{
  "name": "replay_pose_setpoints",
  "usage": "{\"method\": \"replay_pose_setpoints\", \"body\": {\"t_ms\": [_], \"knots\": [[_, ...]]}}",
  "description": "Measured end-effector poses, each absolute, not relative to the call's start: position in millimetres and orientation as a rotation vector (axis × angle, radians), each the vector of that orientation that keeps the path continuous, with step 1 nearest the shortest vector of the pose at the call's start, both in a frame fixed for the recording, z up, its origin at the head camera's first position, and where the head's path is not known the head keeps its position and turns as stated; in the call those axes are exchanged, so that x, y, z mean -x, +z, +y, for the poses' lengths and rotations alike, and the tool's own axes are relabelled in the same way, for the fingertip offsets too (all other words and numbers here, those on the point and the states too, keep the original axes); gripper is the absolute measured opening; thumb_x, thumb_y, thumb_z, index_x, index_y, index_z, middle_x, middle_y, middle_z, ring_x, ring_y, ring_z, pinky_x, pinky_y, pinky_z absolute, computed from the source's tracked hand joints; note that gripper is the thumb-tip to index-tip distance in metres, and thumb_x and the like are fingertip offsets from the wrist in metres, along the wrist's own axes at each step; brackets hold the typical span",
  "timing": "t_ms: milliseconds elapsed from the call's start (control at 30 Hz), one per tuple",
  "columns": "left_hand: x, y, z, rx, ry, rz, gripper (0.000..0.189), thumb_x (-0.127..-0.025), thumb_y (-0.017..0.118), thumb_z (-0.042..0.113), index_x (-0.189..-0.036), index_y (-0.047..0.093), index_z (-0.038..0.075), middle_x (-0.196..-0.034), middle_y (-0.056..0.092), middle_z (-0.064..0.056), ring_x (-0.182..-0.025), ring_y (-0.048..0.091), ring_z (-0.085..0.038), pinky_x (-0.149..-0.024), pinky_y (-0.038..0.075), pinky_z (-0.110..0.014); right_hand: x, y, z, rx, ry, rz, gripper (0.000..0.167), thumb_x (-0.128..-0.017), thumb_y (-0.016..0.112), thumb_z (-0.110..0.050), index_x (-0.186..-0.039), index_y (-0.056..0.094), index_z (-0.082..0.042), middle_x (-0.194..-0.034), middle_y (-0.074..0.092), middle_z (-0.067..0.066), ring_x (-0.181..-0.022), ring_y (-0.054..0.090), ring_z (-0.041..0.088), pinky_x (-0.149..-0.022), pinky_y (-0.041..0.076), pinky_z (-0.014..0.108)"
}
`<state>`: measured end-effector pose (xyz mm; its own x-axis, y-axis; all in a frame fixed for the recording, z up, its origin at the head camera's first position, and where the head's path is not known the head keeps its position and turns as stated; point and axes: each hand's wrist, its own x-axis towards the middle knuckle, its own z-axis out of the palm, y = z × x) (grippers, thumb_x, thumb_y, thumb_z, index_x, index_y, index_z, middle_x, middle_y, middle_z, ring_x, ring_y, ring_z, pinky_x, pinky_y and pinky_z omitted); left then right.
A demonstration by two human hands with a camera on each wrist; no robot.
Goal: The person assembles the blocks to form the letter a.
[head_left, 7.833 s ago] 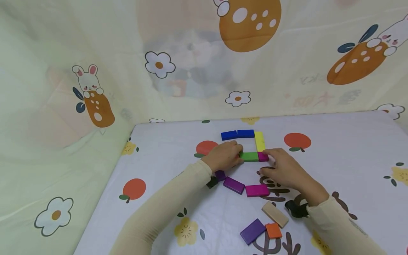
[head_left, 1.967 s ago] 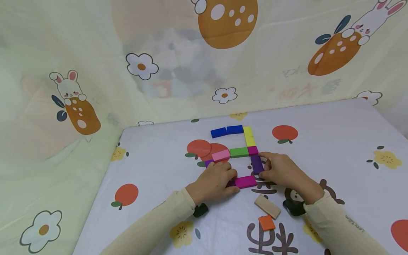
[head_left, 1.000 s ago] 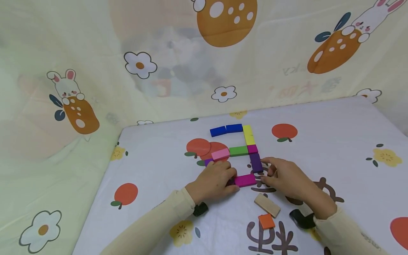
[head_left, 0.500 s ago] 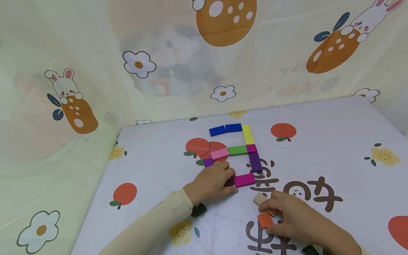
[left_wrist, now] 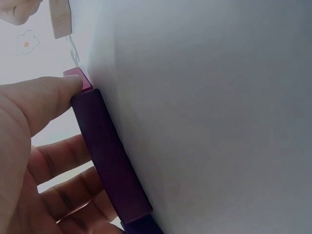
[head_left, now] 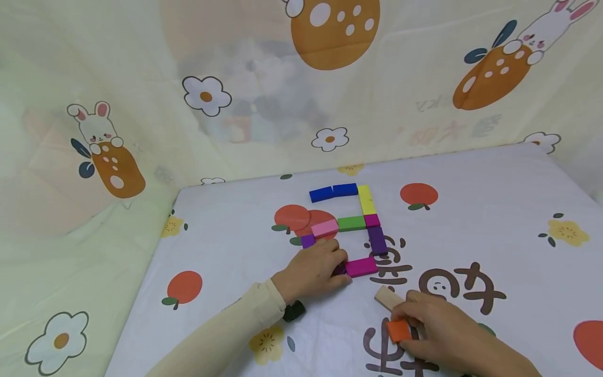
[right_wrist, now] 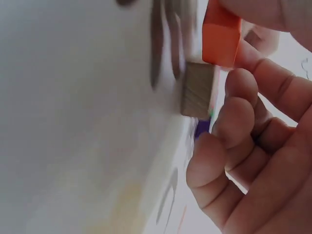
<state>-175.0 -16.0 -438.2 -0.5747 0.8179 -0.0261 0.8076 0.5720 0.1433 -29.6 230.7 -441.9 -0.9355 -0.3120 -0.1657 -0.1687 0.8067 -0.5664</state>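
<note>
My left hand (head_left: 311,269) lies over the lower left of an outline of flat coloured blocks. In the left wrist view, its thumb and fingers hold a purple block (left_wrist: 114,156), the thumb tip where it meets a magenta block (left_wrist: 80,79). My right hand (head_left: 443,327) pinches an orange block (head_left: 399,331) between thumb and index finger. Beside it lies a plain wooden block (head_left: 388,298), partly covered by that hand. In the right wrist view, the orange block (right_wrist: 222,39) appears raised off the cloth, overlapping the wooden block's end (right_wrist: 197,90).
Two blue blocks (head_left: 333,192), a yellow one (head_left: 366,200), a small magenta one (head_left: 371,220), a green one (head_left: 352,223), a pink one (head_left: 325,228) and a dark purple one (head_left: 377,240) form a joined line. A patterned cloth (head_left: 235,225) covers the table.
The dark purple block now stands below the small magenta one. My right hand has left it, moved down and taken the orange block. My left hand went from the green block to the lower purple one.
</note>
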Motion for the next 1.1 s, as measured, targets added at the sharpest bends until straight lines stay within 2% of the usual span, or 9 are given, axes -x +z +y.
{"method": "replay_pose_setpoints", "body": {"t_ms": [233,533,800,1100], "knots": [[174,-436,-18,-1.369,0.170,2.696,0.041,-0.094,0.075,0.049,-0.118,0.071,0.016,-0.102,0.057,0.003,-0.090,0.049,-0.010,-0.067,0.042,-0.018,30,-435,255,0.351,-0.964,2.841,0.034,-0.075,0.094,-0.026,-0.101,0.073,-0.030,-0.082,0.049,-0.011,-0.078,0.047,0.004,-0.061,0.041,0.021],[174,-438,-19,-1.359,0.189,2.705,0.040,-0.094,0.075,0.047,-0.118,0.072,0.016,-0.103,0.057,0.003,-0.091,0.049,-0.011,-0.067,0.042,-0.018,66,-433,274,0.263,-0.941,2.941,0.032,-0.076,0.092,-0.018,-0.101,0.074,-0.015,-0.075,0.049,-0.008,-0.069,0.045,0.007,-0.059,0.038,0.024],[174,-439,-18,-1.371,0.212,2.703,0.036,-0.096,0.075,0.045,-0.117,0.072,0.016,-0.099,0.056,0.003,-0.088,0.048,-0.010,-0.066,0.041,-0.018,97,-439,264,0.262,-0.901,2.858,0.027,-0.082,0.086,-0.017,-0.105,0.073,-0.010,-0.073,0.049,-0.004,-0.067,0.046,0.013,-0.057,0.036,0.026],[174,-438,-17,-1.389,0.199,2.702,0.036,-0.096,0.074,0.045,-0.117,0.072,0.016,-0.099,0.056,0.003,-0.088,0.049,-0.011,-0.066,0.041,-0.018,110,-437,250,0.236,-0.946,2.837,0.028,-0.084,0.085,-0.012,-0.108,0.072,-0.007,-0.074,0.050,-0.002,-0.071,0.048,0.016,-0.057,0.038,0.027]]}}
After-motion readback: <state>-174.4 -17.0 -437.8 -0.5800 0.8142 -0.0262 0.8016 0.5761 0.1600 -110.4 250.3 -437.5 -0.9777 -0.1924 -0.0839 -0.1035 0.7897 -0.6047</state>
